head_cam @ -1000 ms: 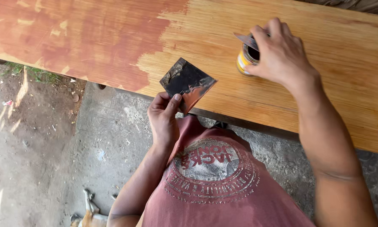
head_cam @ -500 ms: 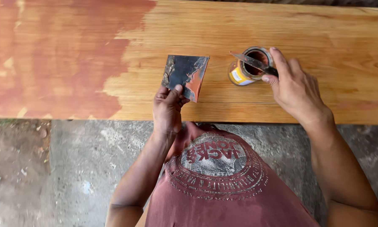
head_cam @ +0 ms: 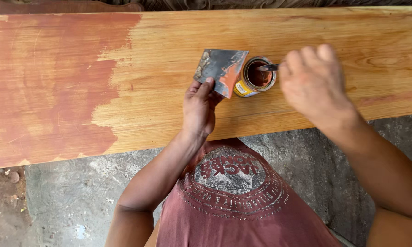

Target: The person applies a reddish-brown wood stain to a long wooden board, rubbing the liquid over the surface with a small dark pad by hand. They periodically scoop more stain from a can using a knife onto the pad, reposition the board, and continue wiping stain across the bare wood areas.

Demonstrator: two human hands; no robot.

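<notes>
1. Our left hand pinches the square metal scraper by its lower edge, now right beside the can (closer than half a second ago).
2. Our right hand is closed on a thin tool dipped into the can's reddish filler.
3. The plank sits lower in view, stained patch at left.

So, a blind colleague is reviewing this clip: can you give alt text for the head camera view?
Seen from above, a person's left hand holds a stained square scraper blade over a long wooden plank, while the right hand dips a thin tool into a small open can of reddish-brown paste. The plank's left part is already coated reddish-brown.
</notes>
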